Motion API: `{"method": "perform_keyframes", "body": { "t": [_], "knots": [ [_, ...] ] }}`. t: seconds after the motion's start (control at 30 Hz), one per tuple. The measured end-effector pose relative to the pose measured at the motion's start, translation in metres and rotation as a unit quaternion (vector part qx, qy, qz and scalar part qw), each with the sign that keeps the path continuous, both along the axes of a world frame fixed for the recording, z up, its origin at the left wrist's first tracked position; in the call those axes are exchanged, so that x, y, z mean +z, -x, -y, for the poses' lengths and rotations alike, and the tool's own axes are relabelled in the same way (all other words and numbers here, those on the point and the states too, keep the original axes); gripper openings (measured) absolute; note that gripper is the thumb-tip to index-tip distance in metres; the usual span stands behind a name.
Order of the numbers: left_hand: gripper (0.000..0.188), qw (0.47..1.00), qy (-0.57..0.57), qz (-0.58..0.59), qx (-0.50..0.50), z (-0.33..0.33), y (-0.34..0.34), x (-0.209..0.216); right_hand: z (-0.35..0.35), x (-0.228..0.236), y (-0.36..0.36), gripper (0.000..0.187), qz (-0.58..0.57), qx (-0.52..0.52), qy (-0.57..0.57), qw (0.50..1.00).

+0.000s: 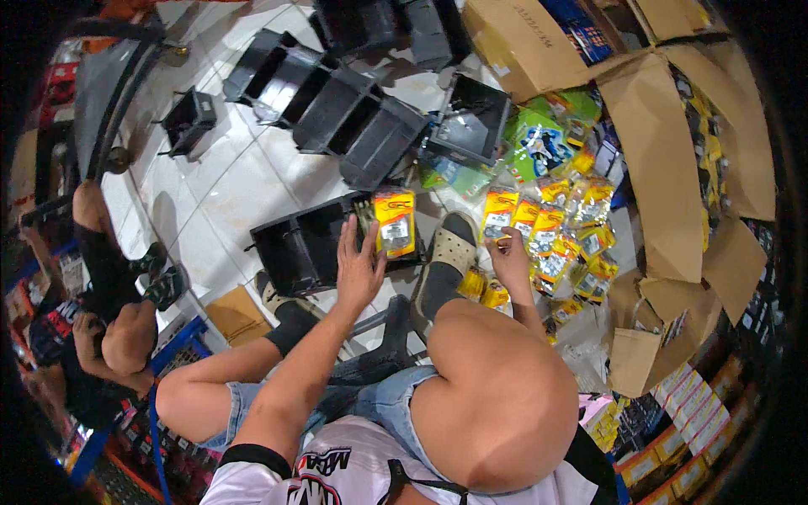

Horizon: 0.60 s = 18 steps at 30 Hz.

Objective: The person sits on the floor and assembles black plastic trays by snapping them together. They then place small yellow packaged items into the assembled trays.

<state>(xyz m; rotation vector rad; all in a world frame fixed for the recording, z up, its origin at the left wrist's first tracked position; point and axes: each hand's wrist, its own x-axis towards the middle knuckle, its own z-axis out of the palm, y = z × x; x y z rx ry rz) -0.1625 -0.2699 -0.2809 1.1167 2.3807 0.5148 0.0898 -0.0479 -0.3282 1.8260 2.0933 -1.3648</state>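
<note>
My left hand [360, 263] reaches over a black plastic bin [290, 248], its fingers stretched out and somewhat apart. Its fingertips lie against the side of a yellow-and-red packet [395, 224] with a clear window, which stands at the bin's right end. On the right, my right hand [510, 263] has its fingers curled at the lower edge of a similar yellow packet [499, 214], pinching it. Beside that hand, a loose pile of yellow packets [551, 257] covers the floor. What each packet contains is too small to make out.
Several black bins [337, 105] lie in a row on the white tiles, with another bin [470, 118] near green bags [543, 143]. Open cardboard boxes [652, 160] line the right side. A flat brown cardboard piece [238, 316] lies left. Another person [105, 337] sits at far left.
</note>
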Motion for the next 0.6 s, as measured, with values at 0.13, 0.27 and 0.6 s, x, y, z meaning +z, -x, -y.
{"method": "perform_keyframes", "body": {
  "t": [0.13,0.27,0.6],
  "knots": [
    [0.071,0.973,0.066,-0.105,-0.195,-0.032,0.008,-0.028,-0.017,-0.024,-0.05,0.059,0.064,-0.103,-0.065,0.991],
    [0.071,0.962,0.195,-0.095,-0.168,-0.046,-0.005,-0.044,-0.029,-0.044,-0.078,0.064,0.093,-0.101,-0.181,0.974],
    [0.074,0.937,0.278,-0.126,-0.17,-0.049,-0.015,-0.067,-0.078,-0.083,-0.094,0.096,0.208,-0.121,-0.144,0.96]
  ]
}}
